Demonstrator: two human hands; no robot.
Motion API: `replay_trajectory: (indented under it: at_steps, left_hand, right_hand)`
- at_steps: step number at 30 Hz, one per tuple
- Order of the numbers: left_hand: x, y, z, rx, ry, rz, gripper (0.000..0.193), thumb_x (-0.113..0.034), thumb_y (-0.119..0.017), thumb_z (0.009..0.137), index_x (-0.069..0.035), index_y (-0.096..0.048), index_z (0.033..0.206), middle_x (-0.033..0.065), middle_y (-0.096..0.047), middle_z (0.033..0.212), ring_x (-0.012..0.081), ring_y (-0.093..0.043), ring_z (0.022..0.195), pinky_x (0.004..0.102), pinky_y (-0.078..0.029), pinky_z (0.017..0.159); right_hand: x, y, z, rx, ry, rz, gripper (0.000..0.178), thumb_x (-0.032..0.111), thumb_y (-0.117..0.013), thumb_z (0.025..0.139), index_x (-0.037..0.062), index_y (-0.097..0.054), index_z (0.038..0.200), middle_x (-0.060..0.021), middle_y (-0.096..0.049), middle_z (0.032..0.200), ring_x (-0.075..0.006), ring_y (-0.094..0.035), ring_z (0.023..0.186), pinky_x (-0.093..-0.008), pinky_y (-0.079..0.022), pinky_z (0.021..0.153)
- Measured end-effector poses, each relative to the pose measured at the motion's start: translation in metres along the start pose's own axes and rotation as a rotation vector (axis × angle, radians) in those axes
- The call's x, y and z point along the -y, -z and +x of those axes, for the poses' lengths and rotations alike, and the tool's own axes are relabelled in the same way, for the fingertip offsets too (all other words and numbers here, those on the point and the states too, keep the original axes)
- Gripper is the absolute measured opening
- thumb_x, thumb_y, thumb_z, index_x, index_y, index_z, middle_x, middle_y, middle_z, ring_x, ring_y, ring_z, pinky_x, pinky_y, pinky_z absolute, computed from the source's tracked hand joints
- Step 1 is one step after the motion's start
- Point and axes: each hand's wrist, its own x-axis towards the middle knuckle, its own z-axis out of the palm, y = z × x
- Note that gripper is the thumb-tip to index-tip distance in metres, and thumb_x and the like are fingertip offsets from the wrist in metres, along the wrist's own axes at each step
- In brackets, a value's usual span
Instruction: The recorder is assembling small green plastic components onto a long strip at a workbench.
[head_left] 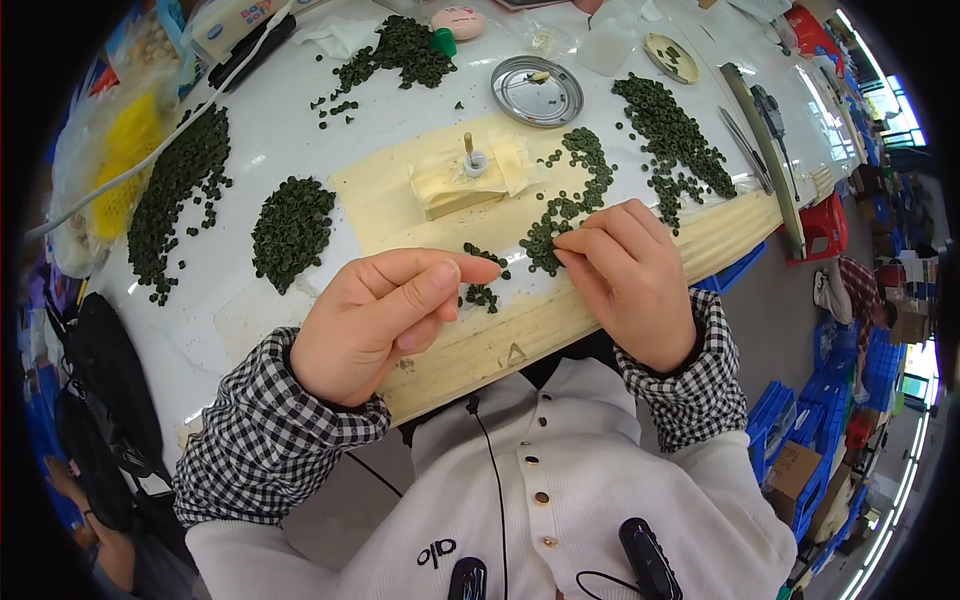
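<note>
At the near edge of the white bench (300, 140), the left hand (385, 320) pinches thumb to forefinger and the right hand (625, 275) pinches small dark green rings (545, 240), which could scatter if nudged.

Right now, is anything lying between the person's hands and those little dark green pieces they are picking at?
Nothing visible does. The right hand has fingertips on a trail of green pieces, and the left hand pinches beside a small cluster.
</note>
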Motion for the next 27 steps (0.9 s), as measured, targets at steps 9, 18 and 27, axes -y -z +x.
replay_trajectory:
  at_steps: [9, 18, 27]
  left_hand:
    - [0.0, 0.002, 0.002, -0.019, -0.016, 0.006, 0.013, -0.008, -0.055, 0.089, -0.001, -0.055, 0.099, 0.0114, -0.065, 0.085, 0.0001, -0.033, 0.046, 0.0139, -0.027, 0.043]
    - [-0.001, 0.001, 0.002, -0.006, 0.017, 0.021, 0.012, -0.008, -0.055, 0.088, 0.0, -0.056, 0.097, 0.0135, -0.066, 0.084, 0.0001, -0.03, 0.043, 0.0152, -0.024, 0.04]
    - [-0.001, -0.003, -0.001, 0.012, 0.074, 0.026, 0.016, -0.008, -0.053, 0.09, 0.002, -0.061, 0.098, 0.0107, -0.066, 0.08, 0.0005, -0.027, 0.042, 0.0167, -0.02, 0.039]
  right_hand:
    - [-0.004, -0.003, 0.0, -0.131, -0.027, 0.085, 0.014, -0.001, -0.067, 0.065, 0.0034, -0.06, 0.076, -0.0063, -0.054, 0.074, -0.0235, -0.051, 0.069, -0.0328, -0.044, 0.061]
    - [0.006, -0.002, 0.003, -0.095, -0.288, 0.585, 0.008, -0.003, -0.064, 0.072, -0.0004, -0.06, 0.078, -0.0066, -0.057, 0.075, -0.0146, -0.053, 0.066, -0.0246, -0.043, 0.059]
    - [0.039, -0.013, 0.015, -0.214, 0.056, 0.404, 0.018, -0.003, -0.071, 0.065, 0.0011, -0.061, 0.081, -0.0071, -0.056, 0.074, -0.0197, -0.056, 0.064, -0.0277, -0.045, 0.054]
